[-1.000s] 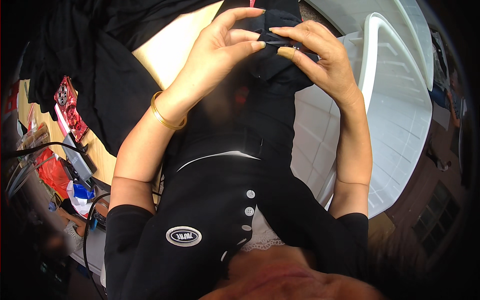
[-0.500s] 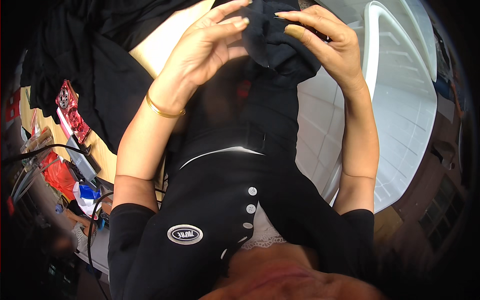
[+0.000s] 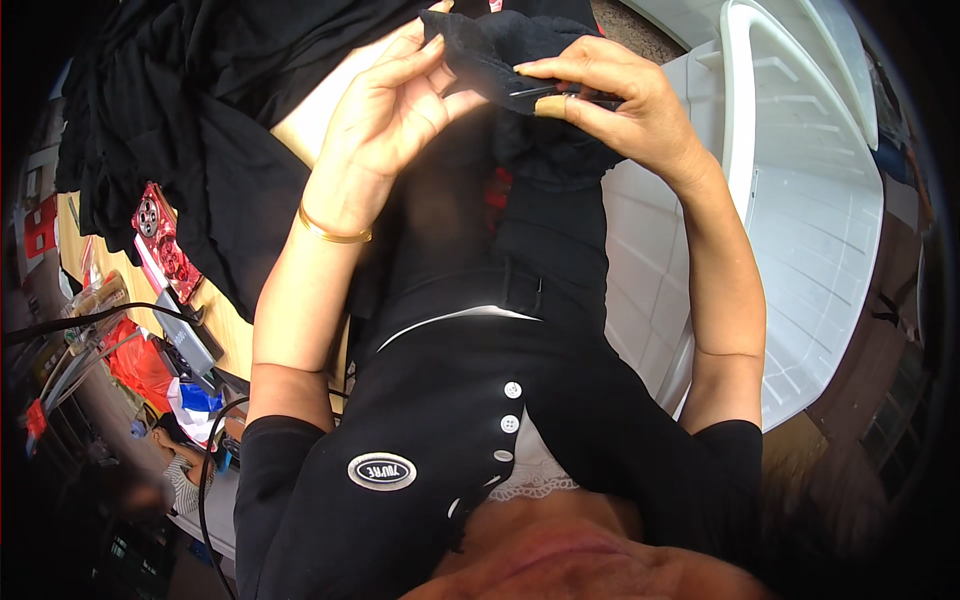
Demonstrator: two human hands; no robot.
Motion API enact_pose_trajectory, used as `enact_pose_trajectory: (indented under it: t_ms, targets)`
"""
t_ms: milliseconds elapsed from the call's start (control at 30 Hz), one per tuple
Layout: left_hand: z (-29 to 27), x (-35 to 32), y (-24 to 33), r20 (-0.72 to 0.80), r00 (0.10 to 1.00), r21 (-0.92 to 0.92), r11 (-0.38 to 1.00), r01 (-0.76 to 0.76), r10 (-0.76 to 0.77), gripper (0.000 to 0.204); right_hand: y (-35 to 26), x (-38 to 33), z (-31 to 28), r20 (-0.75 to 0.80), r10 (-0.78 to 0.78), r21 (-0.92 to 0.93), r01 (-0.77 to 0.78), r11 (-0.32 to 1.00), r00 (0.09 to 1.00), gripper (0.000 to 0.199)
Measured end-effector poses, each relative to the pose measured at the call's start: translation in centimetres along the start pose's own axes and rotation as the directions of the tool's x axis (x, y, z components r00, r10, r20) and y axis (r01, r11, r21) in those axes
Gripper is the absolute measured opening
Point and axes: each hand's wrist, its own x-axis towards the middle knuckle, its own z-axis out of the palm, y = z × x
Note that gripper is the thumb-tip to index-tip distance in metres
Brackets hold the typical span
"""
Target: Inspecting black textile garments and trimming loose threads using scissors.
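My left hand pinches the edge of a piece of black fabric between thumb and fingertips, and a gold bangle circles that wrist. To its right, my right hand is closed on small dark thread snips. Their thin metal tip points left against the fabric, and most of the handle is hidden in my fingers. A tan covering wraps the right thumb's tip. The fabric hangs over my lap, between the two hands.
Black cloth is heaped over the wooden table on the left. A red patterned phone, a grey box-shaped device and a red plastic bag lie nearby. A black cable crosses there. A white plastic bin stands on the right.
My right hand has moved down and left, bringing the snips' tip onto the fabric. The left hand has shifted slightly left and down, with the fabric's edge now raised in its fingers.
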Motion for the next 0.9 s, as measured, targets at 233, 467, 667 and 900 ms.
enact_pose_trajectory:
  t_ms: [233,467,667,900]
  targets:
    - [0.8,0.0,-0.2,-0.053,0.998,-0.037,0.999,0.028,-0.030,0.031,0.4,-0.2,0.5,-0.035,-0.051,-0.141,0.046,0.989,0.998,0.027]
    - [0.4,0.2,0.0,-0.023,1.000,-0.033,0.999,0.007,-0.008,0.042,0.6,0.2,0.7,-0.041,-0.062,-0.156,0.055,0.986,0.997,0.022]
    - [0.5,0.6,0.2,0.004,1.000,-0.029,0.999,-0.028,0.028,0.045,0.0,0.8,-0.4,-0.047,-0.104,-0.064,0.101,0.993,0.993,0.020]
    - [4.8,3.0,4.2,0.078,0.996,0.012,0.999,0.040,-0.041,0.032,-2.2,0.8,-2.8,-0.374,0.289,0.440,-0.106,0.892,0.881,0.031]
